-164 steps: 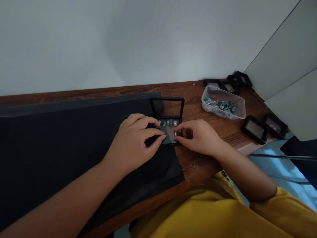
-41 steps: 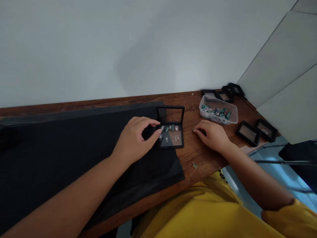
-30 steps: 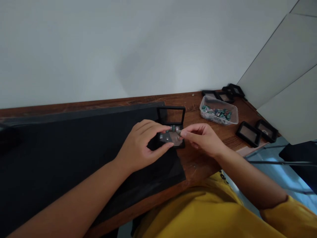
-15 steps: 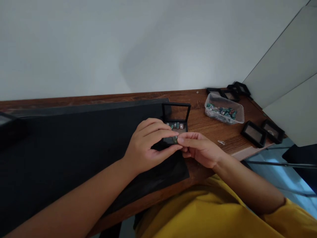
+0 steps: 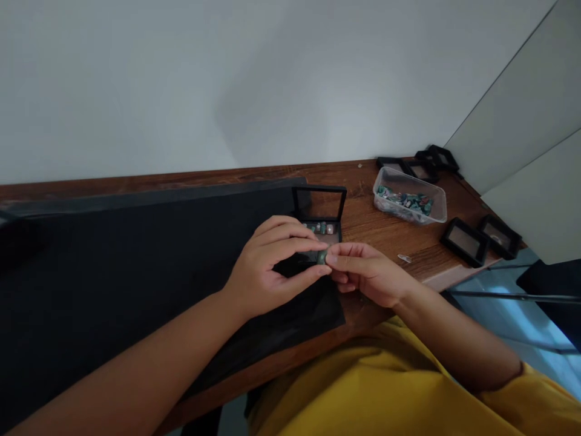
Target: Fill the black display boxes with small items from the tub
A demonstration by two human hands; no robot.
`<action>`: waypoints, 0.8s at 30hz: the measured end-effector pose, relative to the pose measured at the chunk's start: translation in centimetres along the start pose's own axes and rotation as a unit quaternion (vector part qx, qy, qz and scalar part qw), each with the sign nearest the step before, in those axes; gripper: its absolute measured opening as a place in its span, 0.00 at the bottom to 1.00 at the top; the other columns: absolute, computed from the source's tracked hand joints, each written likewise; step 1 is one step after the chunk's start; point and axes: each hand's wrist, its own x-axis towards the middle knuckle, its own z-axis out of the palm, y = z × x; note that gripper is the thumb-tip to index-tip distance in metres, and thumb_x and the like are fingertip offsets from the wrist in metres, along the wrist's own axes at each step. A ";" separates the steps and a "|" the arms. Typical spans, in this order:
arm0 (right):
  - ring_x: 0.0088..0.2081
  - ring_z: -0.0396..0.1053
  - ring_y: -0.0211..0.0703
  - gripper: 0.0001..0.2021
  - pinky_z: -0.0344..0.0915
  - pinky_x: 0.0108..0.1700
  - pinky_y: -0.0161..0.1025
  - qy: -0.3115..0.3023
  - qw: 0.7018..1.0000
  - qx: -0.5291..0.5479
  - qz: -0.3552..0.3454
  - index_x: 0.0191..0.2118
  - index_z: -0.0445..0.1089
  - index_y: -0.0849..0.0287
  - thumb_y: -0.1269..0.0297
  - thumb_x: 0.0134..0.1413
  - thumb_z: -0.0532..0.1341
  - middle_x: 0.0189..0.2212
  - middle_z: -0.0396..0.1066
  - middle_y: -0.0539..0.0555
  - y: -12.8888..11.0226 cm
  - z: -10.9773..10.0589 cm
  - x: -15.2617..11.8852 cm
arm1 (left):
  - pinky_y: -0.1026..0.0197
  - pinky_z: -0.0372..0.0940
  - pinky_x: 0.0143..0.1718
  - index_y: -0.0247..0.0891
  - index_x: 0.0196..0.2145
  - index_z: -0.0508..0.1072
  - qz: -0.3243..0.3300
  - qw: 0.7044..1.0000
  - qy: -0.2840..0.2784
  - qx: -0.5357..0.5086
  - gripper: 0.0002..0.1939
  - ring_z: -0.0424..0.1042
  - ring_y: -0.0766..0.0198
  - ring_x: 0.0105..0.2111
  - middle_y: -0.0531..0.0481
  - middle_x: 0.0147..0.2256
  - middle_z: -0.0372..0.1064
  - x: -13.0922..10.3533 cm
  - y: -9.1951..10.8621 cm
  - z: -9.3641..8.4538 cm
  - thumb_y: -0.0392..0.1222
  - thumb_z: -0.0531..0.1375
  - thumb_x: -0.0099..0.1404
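A small green stone (image 5: 322, 257) is pinched between the fingertips of both hands. My left hand (image 5: 272, 266) holds it from the left with thumb and finger, and my right hand (image 5: 363, 271) grips its right side. Just behind them, an open black display case (image 5: 344, 204) stands with its clear-windowed lid raised. Inside the case is a row of green, clear and pinkish stones (image 5: 323, 228). My fingers hide the case's lower left part.
A clear plastic tub (image 5: 440, 208) of mixed stones is to the right. Several black framed cases (image 5: 463, 241) lie around it. A small clear item (image 5: 404, 258) rests on the wooden table (image 5: 363, 227). A black mat (image 5: 136, 272) covers the left side.
The green stone between my fingertips shows more fully, as it has turned or my fingers have shifted slightly. Both hands remain in nearly the same place, and the view has shifted a little.
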 end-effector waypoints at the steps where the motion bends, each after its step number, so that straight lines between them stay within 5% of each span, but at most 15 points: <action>1: 0.25 0.49 0.31 0.23 0.41 0.26 0.33 -0.002 1.000 -0.008 -0.003 0.29 0.72 0.59 0.48 0.42 0.79 0.23 0.59 0.43 0.0 0.0 0.0 | 0.51 0.75 0.45 0.42 0.43 0.79 -0.004 1.000 -0.002 -0.007 0.10 0.78 0.57 0.42 0.48 0.39 0.81 0.0 -0.1 0.0 0.50 0.67 0.72; 13: 0.23 0.48 0.30 0.18 0.40 0.25 0.34 -0.006 0.999 -0.036 -0.018 0.31 0.70 0.58 0.52 0.49 0.75 0.20 0.58 0.42 0.1 -0.2 -0.5 | 0.52 0.75 0.43 0.44 0.43 0.78 0.033 0.999 0.012 -0.004 0.09 0.78 0.59 0.40 0.51 0.38 0.80 0.2 0.3 -0.1 0.47 0.70 0.70; 24: 0.23 0.49 0.30 0.15 0.40 0.25 0.34 0.018 0.999 -0.042 -0.006 0.30 0.69 0.58 0.60 0.41 0.74 0.20 0.59 0.40 -0.1 0.7 -0.4 | 0.53 0.76 0.43 0.44 0.43 0.77 0.043 0.999 0.008 -0.008 0.08 0.78 0.58 0.40 0.51 0.38 0.80 0.2 0.4 -0.2 0.47 0.69 0.71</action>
